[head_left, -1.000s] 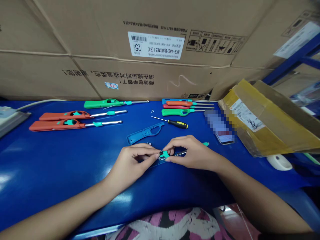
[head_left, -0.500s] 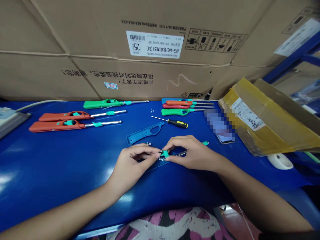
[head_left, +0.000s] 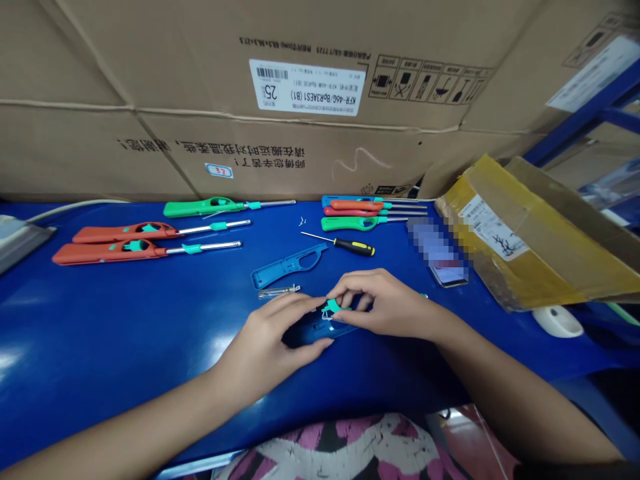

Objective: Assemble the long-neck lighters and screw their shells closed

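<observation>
A blue lighter casing half (head_left: 327,328) lies on the table between my hands, partly covered by fingers. My left hand (head_left: 277,343) spans it, fingers at the far edge and thumb at the near edge. The fingers of my right hand (head_left: 385,303) pinch a teal trigger (head_left: 332,307) with a thin white wire loop beside it, over the casing. Beyond my hands rests the other blue casing half (head_left: 287,265), hollow side up. A clear fuel tank (head_left: 277,292) lies just past my left fingers.
A black-and-yellow screwdriver (head_left: 354,247) lies near small screws (head_left: 302,221). Two red lighters (head_left: 110,251) and a green lighter (head_left: 200,207) are at the left; several more lighters (head_left: 350,223) sit at the back. A phone (head_left: 450,272), an opened carton (head_left: 493,233) and a white mouse-like object (head_left: 557,321) stand right.
My left fingers have left their pinch by the teal trigger and spread around the blue casing half. My right hand stays at the trigger. The clear tank shows more fully.
</observation>
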Available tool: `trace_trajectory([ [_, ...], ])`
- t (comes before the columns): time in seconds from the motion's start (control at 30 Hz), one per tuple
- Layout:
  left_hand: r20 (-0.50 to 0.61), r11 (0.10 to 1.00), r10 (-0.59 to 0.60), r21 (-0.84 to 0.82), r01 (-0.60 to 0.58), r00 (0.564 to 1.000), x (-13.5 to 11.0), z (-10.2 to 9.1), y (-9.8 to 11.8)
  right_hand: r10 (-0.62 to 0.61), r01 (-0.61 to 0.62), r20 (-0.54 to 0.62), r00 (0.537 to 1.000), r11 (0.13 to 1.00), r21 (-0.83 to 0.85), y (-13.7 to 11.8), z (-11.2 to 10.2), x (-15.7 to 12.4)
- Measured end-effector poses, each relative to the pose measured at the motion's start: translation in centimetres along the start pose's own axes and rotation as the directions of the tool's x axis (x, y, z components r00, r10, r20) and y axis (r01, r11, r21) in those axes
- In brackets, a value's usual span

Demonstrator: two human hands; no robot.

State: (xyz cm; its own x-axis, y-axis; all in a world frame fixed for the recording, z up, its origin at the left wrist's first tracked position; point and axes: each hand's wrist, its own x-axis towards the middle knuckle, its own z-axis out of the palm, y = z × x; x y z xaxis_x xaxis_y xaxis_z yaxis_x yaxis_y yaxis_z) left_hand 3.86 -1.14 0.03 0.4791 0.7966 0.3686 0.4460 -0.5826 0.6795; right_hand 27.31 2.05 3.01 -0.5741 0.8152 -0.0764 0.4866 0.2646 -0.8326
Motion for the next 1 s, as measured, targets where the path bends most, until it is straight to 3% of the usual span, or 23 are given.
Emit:
trace_trajectory([
  [0.2,0.104,0.987,0.059,0.143,-0.074,0.993,-0.5,0.2,-0.7,0.054,-0.053,-0.005,0.999,0.996,0.076,0.4,0.0,0.1],
  [0.37,0.087,0.988,0.073,0.127,-0.084,0.994,-0.2,0.3,-1.1,0.071,-0.073,0.021,0.997,0.989,0.127,0.4,0.2,0.1],
  [0.63,0.028,0.988,0.096,0.117,-0.098,0.995,-0.2,0.4,-1.5,-0.037,0.036,-0.046,0.998,0.999,-0.006,0.1,0.1,0.1],
  [1.0,0.023,0.996,-0.003,0.09,0.001,1.0,-0.3,0.3,-1.9,-0.018,0.019,-0.097,0.995,1.0,0.012,0.0,-0.3,-0.1],
])
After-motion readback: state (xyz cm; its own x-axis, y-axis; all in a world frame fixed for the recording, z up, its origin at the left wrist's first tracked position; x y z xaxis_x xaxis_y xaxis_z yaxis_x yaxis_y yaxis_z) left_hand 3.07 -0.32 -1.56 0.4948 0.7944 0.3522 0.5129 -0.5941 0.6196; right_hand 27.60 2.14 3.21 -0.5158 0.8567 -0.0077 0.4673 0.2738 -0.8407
